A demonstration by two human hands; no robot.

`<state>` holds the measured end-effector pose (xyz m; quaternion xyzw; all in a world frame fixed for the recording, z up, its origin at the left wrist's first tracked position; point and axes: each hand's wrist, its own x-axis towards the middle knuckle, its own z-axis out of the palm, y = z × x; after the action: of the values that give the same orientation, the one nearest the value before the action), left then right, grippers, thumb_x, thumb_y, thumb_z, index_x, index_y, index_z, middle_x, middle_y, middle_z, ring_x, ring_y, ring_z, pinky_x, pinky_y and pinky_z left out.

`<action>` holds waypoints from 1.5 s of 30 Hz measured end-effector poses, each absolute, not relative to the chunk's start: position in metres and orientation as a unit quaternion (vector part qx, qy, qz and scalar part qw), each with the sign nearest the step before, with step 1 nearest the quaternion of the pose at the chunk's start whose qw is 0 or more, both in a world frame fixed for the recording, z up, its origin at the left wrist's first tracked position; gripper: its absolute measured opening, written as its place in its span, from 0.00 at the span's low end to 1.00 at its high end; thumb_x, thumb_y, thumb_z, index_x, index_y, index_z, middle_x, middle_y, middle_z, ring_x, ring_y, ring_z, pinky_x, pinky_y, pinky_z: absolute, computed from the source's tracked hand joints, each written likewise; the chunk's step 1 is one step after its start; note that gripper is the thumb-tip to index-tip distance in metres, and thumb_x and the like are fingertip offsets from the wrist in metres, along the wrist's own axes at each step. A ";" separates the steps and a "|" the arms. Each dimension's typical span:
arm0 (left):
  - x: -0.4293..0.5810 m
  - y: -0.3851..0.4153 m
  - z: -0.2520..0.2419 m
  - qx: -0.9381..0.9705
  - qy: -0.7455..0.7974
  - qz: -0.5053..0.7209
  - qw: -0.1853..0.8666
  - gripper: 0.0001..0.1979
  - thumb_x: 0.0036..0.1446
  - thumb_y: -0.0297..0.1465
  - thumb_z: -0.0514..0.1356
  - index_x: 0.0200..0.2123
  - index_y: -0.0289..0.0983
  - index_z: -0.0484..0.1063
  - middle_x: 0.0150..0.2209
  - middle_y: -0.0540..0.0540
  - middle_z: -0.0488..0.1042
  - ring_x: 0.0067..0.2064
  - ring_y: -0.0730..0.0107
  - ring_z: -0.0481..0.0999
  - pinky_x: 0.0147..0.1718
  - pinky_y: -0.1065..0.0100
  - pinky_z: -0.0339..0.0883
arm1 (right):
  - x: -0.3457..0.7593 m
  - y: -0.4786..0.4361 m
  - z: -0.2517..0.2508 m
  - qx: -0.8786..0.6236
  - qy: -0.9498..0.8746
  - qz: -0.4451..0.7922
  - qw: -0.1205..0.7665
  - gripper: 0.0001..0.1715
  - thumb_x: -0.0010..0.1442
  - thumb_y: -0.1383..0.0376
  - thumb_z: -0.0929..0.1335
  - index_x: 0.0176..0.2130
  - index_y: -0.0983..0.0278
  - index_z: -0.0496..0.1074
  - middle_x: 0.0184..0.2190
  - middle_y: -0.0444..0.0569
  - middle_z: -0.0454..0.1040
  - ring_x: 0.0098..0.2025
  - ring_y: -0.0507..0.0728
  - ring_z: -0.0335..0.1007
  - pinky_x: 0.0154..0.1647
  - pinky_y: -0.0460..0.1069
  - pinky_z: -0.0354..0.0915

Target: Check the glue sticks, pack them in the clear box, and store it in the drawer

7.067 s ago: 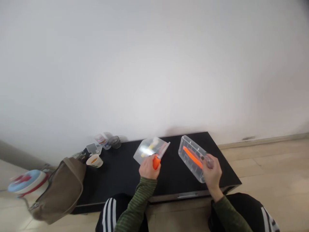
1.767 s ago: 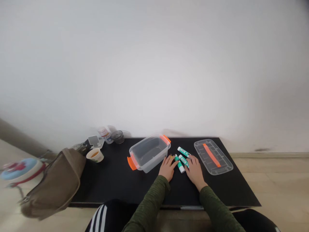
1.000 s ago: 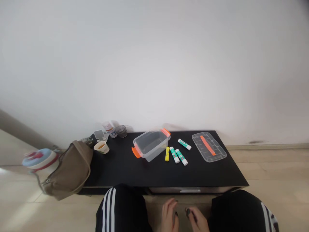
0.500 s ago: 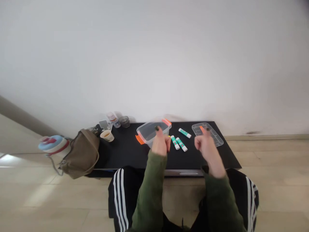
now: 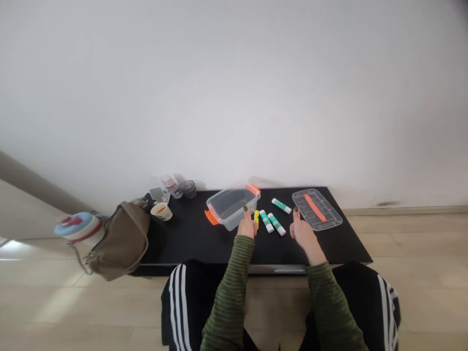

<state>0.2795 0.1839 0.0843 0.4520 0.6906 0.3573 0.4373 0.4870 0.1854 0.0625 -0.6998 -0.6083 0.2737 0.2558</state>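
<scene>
Over the black table (image 5: 190, 248), left grip (image 5: 246, 228) half-curled beside a yellow stick (image 5: 256, 219), right grip (image 5: 303, 235) empty near a clear lid (image 5: 317, 208)

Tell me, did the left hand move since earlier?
Yes, the left hand went forward, from below the black table's front edge to beside the yellow marker.

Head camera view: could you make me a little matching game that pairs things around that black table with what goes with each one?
Things:
1. Clear plastic tub
2. Clear plastic lid
3. Paper cup
4. Left hand

Details:
A. Orange strip along its middle
B. Raised beside a yellow stick
C. Orange clips at its ends
D. Brownish liquid inside

Pairs: 1-C, 2-A, 3-D, 4-B
</scene>
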 end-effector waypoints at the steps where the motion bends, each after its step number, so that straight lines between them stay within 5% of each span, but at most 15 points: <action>1: 0.280 0.182 0.080 0.450 0.697 0.349 0.436 0.41 0.64 0.51 0.27 0.05 0.42 0.53 0.08 0.46 0.53 0.17 0.69 0.62 0.25 0.66 0.58 | 0.486 0.185 0.058 -0.706 -0.596 0.300 0.236 0.38 0.69 0.54 0.50 0.15 0.59 0.66 0.13 0.49 0.66 0.21 0.55 0.65 0.30 0.50 0.60; 6: 0.277 0.162 0.049 0.466 0.709 0.352 0.394 0.39 0.65 0.51 0.33 0.11 0.40 0.64 0.12 0.47 0.64 0.19 0.71 0.67 0.24 0.69 0.60 | 0.484 0.176 0.027 -0.723 -0.557 0.348 0.215 0.37 0.67 0.49 0.50 0.18 0.59 0.69 0.17 0.49 0.71 0.24 0.56 0.68 0.31 0.50 0.59; 10: 0.269 0.155 0.017 0.515 0.681 0.411 0.318 0.22 0.64 0.43 0.46 0.29 0.38 0.73 0.25 0.50 0.74 0.24 0.73 0.71 0.27 0.71 0.63 | 0.481 0.179 -0.004 -0.719 -0.587 0.242 0.281 0.22 0.64 0.52 0.58 0.32 0.59 0.74 0.28 0.48 0.75 0.34 0.58 0.71 0.35 0.50 0.60; 14: 0.270 0.163 -0.014 0.587 0.676 0.374 0.241 0.08 0.57 0.27 0.55 0.35 0.38 0.74 0.34 0.48 0.75 0.34 0.71 0.75 0.38 0.69 0.68 | 0.471 0.191 -0.033 -0.674 -0.642 0.150 0.333 0.16 0.61 0.60 0.62 0.42 0.64 0.75 0.40 0.55 0.76 0.45 0.61 0.68 0.46 0.52 0.61; 18: 0.290 0.182 -0.034 0.613 0.674 0.345 0.226 0.12 0.55 0.22 0.55 0.41 0.37 0.74 0.39 0.44 0.75 0.40 0.68 0.76 0.45 0.66 0.69 | 0.462 0.200 -0.055 -0.662 -0.667 0.123 0.320 0.19 0.61 0.63 0.63 0.48 0.68 0.73 0.44 0.57 0.74 0.49 0.63 0.64 0.51 0.54 0.59; 26: 0.328 0.209 -0.038 0.645 0.677 0.304 0.183 0.19 0.55 0.30 0.59 0.51 0.32 0.68 0.50 0.35 0.68 0.53 0.55 0.71 0.53 0.58 0.65 | 0.461 0.200 -0.067 -0.651 -0.685 0.114 0.306 0.15 0.62 0.65 0.63 0.47 0.66 0.72 0.41 0.55 0.73 0.45 0.61 0.65 0.48 0.53 0.60; 38: 0.306 0.206 -0.038 0.663 0.678 0.301 0.098 0.17 0.55 0.26 0.56 0.49 0.36 0.71 0.52 0.36 0.70 0.55 0.53 0.68 0.54 0.52 0.65 | 0.464 0.194 -0.052 -0.662 -0.678 0.130 0.292 0.12 0.60 0.63 0.65 0.42 0.65 0.73 0.38 0.54 0.73 0.44 0.61 0.68 0.47 0.52 0.62; 42: 0.299 0.211 -0.023 0.786 0.548 0.273 0.083 0.30 0.47 0.17 0.54 0.56 0.38 0.68 0.60 0.38 0.66 0.63 0.53 0.62 0.61 0.48 0.56 | 0.476 0.181 -0.024 -0.667 -0.641 0.152 0.348 0.15 0.63 0.59 0.62 0.45 0.63 0.72 0.38 0.53 0.76 0.41 0.60 0.73 0.41 0.50 0.63; 45: 0.322 0.205 -0.007 0.849 0.445 0.270 0.089 0.30 0.50 0.23 0.57 0.59 0.37 0.64 0.61 0.38 0.65 0.64 0.51 0.60 0.62 0.46 0.54 | 0.488 0.161 0.007 -0.666 -0.632 0.156 0.364 0.19 0.66 0.53 0.59 0.43 0.61 0.72 0.31 0.49 0.77 0.32 0.59 0.74 0.33 0.48 0.61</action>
<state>0.3216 0.2051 -0.0073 0.8493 0.4451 0.2697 0.0887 0.4877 0.1610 0.0071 -0.6663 -0.6316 0.1558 0.3643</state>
